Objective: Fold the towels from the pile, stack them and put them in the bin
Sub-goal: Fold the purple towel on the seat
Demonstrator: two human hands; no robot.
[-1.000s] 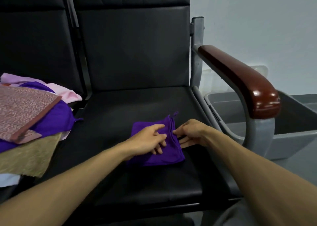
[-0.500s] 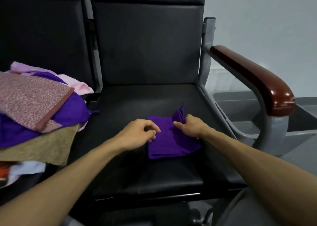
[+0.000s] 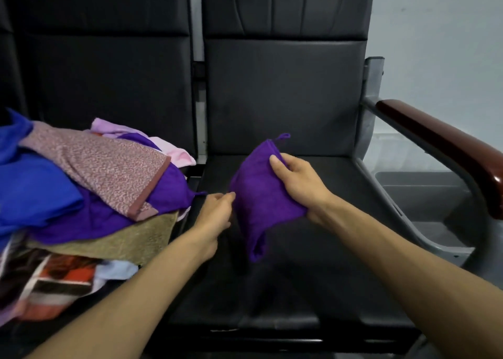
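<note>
Right hand (image 3: 299,184) grips purple towel (image 3: 258,203) above seat (image 3: 313,263).

— How was the right hand (image 3: 299,184) placed?
— Raised, with its thumb (image 3: 275,165) pressed on the near face of the folded purple towel (image 3: 258,203) and its fingers curled round behind, gripping the right side. The bare forearm came in from the lower right.
— And the left hand (image 3: 215,214)?
— Lower, with its back turned up and the bare forearm reaching in from the lower left. Its fingertips (image 3: 230,195) were at the towel's left edge.
— Were they pinching it?
— I couldn't tell. They were touching it or just beside it.
— Were the hands together?
— No, they were apart, with the towel between them.
</note>
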